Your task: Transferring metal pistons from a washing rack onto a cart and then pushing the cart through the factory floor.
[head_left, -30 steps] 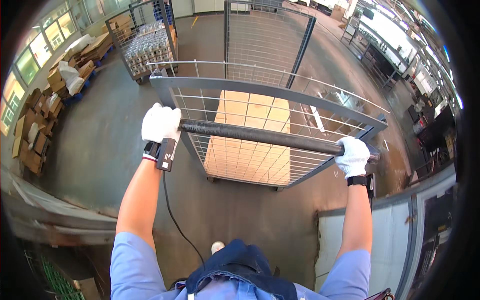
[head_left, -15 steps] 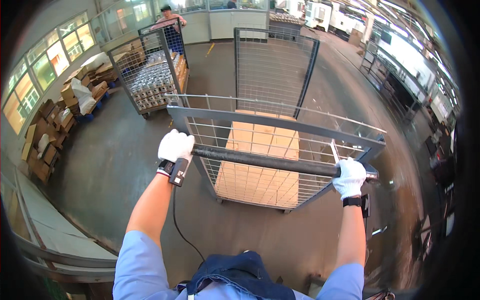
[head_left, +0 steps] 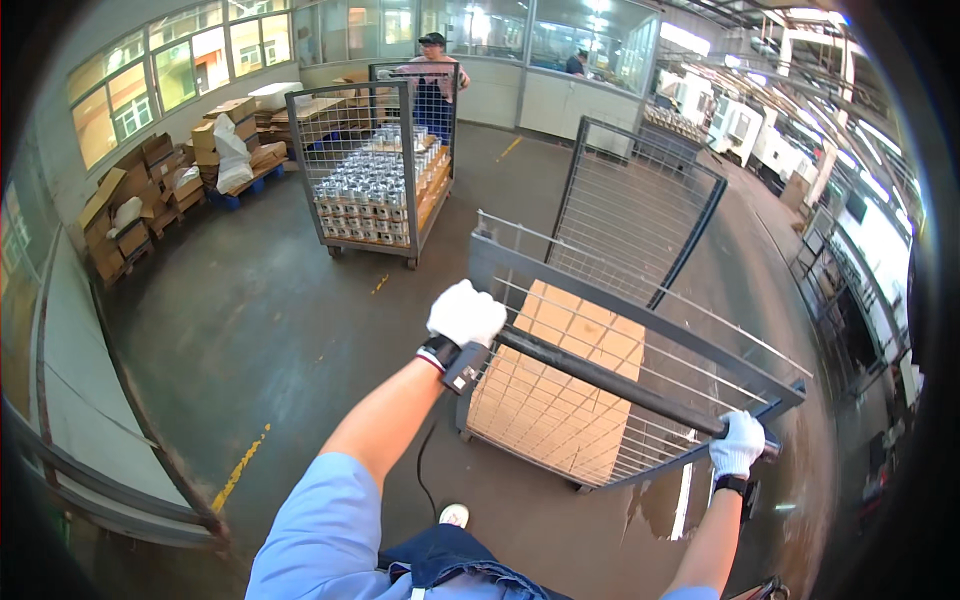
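Observation:
Both my hands, in white gloves, grip the black push handle of a grey wire-mesh cart. My left hand is closed around the handle's left end. At its right end my right hand is wrapped round the bar. A flat brown board or cardboard sheet lies on the cart's deck, seen through the near mesh panel. The far mesh panel stands upright beyond it. A black band with a small box sits on my left wrist, and a cable hangs below it.
Ahead to the left stands another mesh cart stacked with shiny metal parts; a person is behind it. Cardboard boxes line the left wall. Machines and racks run along the right. A yellow floor line lies at left.
My view has swung left. The cart and both hands now appear further right and lower, with the cart angled. The other cart looks closer to the middle. My grip on the handle is kept.

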A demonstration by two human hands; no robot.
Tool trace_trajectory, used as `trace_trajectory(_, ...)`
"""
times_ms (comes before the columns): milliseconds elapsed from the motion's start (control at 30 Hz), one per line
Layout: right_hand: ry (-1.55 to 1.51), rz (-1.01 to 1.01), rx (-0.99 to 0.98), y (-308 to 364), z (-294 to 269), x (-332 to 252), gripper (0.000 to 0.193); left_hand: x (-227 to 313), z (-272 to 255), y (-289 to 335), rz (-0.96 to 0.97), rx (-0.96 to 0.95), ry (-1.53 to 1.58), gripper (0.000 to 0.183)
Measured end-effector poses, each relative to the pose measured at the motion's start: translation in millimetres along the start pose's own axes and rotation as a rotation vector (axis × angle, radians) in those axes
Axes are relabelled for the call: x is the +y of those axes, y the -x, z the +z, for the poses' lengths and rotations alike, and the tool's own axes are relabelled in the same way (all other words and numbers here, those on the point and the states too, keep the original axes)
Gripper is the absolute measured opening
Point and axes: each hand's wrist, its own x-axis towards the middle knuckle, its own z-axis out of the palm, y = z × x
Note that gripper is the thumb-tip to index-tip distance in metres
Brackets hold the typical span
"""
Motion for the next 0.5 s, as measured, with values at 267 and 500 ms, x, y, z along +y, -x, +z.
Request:
trace_trajectory(267,0.115,0.027,-0.046,-152,92,52,0.009,33,46,-160,0.052,-0.003,0.228,0.021)
trace_trajectory(500,-0.333,0.344,0.121,-288,200,176,0.013,65,87,-240,0.294,0.714,0.243,0.053)
